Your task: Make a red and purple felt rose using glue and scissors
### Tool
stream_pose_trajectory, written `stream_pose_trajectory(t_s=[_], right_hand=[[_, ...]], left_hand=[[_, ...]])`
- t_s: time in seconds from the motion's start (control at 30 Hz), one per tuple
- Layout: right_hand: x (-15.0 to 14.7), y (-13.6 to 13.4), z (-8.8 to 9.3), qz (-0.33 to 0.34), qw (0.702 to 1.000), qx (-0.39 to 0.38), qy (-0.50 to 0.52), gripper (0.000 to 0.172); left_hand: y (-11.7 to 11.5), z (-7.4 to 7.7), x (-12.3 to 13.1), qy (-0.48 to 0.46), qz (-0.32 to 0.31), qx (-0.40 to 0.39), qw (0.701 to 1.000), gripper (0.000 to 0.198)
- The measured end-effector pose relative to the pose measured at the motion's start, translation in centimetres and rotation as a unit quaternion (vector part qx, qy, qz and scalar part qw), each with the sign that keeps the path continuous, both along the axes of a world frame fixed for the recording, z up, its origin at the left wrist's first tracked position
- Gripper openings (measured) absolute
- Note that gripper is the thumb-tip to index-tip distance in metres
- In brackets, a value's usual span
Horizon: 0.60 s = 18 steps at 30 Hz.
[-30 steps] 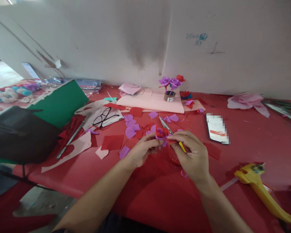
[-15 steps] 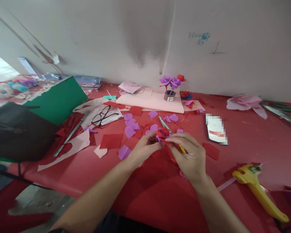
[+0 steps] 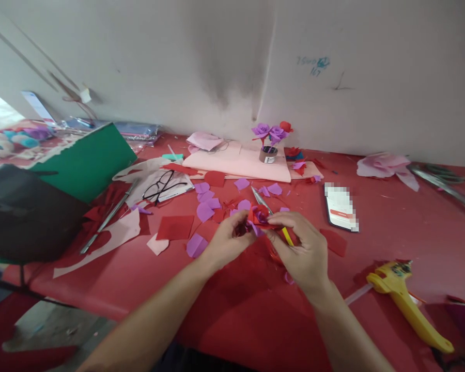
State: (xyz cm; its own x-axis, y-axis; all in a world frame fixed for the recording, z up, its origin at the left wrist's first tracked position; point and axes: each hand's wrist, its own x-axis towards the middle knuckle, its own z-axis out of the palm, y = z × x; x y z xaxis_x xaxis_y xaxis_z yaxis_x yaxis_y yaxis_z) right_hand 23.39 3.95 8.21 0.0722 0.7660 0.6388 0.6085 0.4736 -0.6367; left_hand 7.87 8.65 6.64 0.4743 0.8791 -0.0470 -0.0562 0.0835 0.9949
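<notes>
A black bag (image 3: 31, 217) and a green sheet (image 3: 89, 157) sit at the far left of the red counter (image 3: 411, 227), apparently pushed clear of the work. Beside them lie a thin metal rod (image 3: 108, 217) and a pair of glasses (image 3: 165, 185) resting on pale offcuts. Red squares (image 3: 175, 227) and purple petals (image 3: 205, 209) are scattered just ahead of the person, seemingly kept within easy reach.

At centre, the left hand (image 3: 227, 243) has its fingertips pressed together on the lower side of a small paper flower (image 3: 259, 216), red outside and purple within. The flower is raised slightly off the counter, between the two hands, a position that lets both sets of fingers get around it. The right hand (image 3: 302, 253) pinches the flower's other side, thumb and forefinger closed on a red outer layer, probably to press it against the bloom.

Scissors (image 3: 260, 198) lie on the counter just behind the flower, their yellow handle partly hidden by the right hand. Farther back, finished flowers (image 3: 270, 132) stand upright in a small cup (image 3: 268, 154) on a stack of pink sheets (image 3: 236, 163), near the wall.

To the right, a phone (image 3: 340, 206) lies flat, well apart from the scraps. A yellow glue gun (image 3: 408, 305) rests on its side near the right forearm, with pink paper (image 3: 383, 165) crumpled at the far edge.
</notes>
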Motion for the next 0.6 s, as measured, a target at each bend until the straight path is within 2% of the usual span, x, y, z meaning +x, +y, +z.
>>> stream_pose_trajectory(t_s=[0.17, 0.4, 0.6], right_hand=[[0.06, -0.02, 0.19, 0.016, 0.999, 0.047, -0.015, 0.021], [0.3, -0.19, 0.61, 0.023, 0.995, 0.093, -0.034, 0.023], [0.27, -0.21, 0.49, 0.031, 0.995, 0.09, -0.035, 0.026]], left_hand=[[0.07, -0.27, -0.08, 0.008, 0.017, 0.061, 0.998, 0.029], [-0.01, 0.33, -0.07, -0.014, 0.045, 0.125, 0.991, 0.029], [-0.11, 0.08, -0.22, 0.016, 0.074, 0.188, 0.979, 0.03]])
